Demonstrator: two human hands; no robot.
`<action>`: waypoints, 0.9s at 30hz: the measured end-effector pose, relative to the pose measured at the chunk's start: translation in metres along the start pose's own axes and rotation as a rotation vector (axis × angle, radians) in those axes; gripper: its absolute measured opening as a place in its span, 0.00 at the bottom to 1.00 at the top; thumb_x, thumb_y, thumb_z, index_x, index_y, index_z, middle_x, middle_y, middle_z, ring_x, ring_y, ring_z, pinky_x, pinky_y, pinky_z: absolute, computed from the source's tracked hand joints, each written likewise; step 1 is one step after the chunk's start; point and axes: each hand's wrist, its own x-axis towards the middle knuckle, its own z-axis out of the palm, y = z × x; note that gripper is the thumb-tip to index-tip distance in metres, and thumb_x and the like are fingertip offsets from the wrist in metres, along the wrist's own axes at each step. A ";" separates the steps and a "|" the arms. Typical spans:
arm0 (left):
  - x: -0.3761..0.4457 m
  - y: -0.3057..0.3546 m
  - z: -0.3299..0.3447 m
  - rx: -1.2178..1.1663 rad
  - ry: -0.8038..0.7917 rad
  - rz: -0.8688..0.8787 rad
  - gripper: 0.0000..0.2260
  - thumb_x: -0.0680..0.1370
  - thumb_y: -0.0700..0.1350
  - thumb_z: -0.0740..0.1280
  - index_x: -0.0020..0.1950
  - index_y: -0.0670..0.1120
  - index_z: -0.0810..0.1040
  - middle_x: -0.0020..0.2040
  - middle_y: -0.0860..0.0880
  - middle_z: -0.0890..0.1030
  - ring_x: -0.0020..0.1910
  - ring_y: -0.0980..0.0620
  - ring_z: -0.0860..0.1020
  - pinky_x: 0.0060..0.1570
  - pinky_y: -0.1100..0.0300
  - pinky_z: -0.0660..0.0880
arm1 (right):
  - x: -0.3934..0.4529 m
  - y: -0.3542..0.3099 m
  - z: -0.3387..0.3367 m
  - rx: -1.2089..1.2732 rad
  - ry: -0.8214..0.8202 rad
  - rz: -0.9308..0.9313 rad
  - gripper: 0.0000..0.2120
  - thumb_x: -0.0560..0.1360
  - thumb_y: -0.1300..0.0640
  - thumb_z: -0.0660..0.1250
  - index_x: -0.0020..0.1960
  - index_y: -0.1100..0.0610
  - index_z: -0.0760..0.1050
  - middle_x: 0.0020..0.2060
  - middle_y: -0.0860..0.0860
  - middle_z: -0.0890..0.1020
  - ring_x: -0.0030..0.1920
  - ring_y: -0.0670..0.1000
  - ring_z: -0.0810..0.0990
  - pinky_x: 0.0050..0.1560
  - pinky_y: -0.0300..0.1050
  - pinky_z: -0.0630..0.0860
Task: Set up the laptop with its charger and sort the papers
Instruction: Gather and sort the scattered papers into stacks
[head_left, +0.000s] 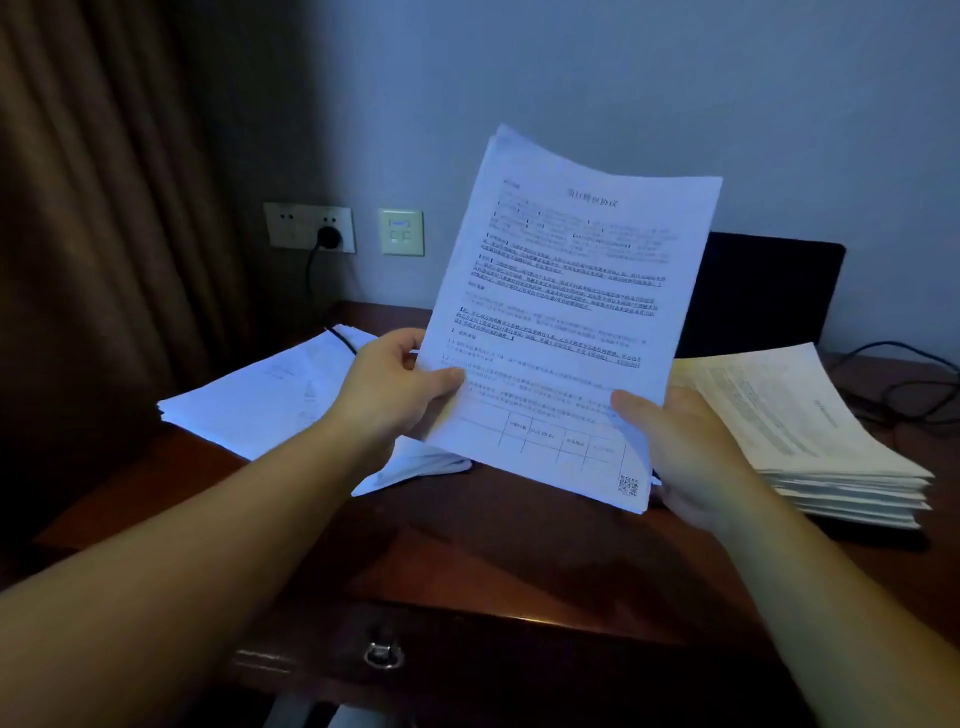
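A person holds a sheaf of printed papers (561, 322) up above the middle of a dark wooden desk (498, 540), tilted back so its printed face meets the camera. The left hand (400, 389) pinches the sheaf's lower left edge, thumb lying across the front and fingers curled behind. The right hand (675, 447) grips the lower right corner at about four o'clock from the sheaf's middle, thumb on the printed face and the rest of the hand behind the sheets. On the desk at nine o'clock from the sheaf lies a flat white stack (270, 395), with a black cable (340, 338) crossing its far corner. A thicker cream stack (810, 436) sits at three o'clock, near the desk's right edge. Behind the held sheets, at about two o'clock, the dark laptop (763, 296) stands open against the wall, its screen black. At ten o'clock a wall socket (309, 226) carries a black plug (328, 237), and a pale switch plate (400, 232) sits just beside it.
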 end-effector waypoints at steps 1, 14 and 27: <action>0.005 0.004 0.006 -0.069 -0.016 -0.038 0.12 0.75 0.35 0.75 0.56 0.47 0.82 0.51 0.43 0.88 0.45 0.44 0.87 0.46 0.46 0.85 | -0.001 0.002 -0.005 0.039 0.027 0.005 0.14 0.84 0.57 0.63 0.50 0.44 0.85 0.47 0.45 0.88 0.47 0.53 0.88 0.46 0.64 0.80; -0.010 0.021 0.170 -0.129 -0.289 -0.228 0.12 0.80 0.34 0.59 0.51 0.46 0.80 0.44 0.51 0.87 0.41 0.52 0.86 0.38 0.55 0.84 | 0.003 0.031 -0.039 0.273 0.612 -0.039 0.08 0.80 0.58 0.63 0.45 0.57 0.79 0.31 0.50 0.85 0.21 0.53 0.76 0.20 0.40 0.67; 0.037 0.001 0.204 0.444 -0.265 -0.078 0.12 0.83 0.37 0.61 0.65 0.43 0.77 0.63 0.44 0.81 0.54 0.43 0.82 0.54 0.48 0.83 | 0.012 0.045 -0.032 0.158 0.597 0.119 0.09 0.85 0.46 0.59 0.48 0.46 0.74 0.38 0.51 0.85 0.25 0.52 0.82 0.23 0.40 0.73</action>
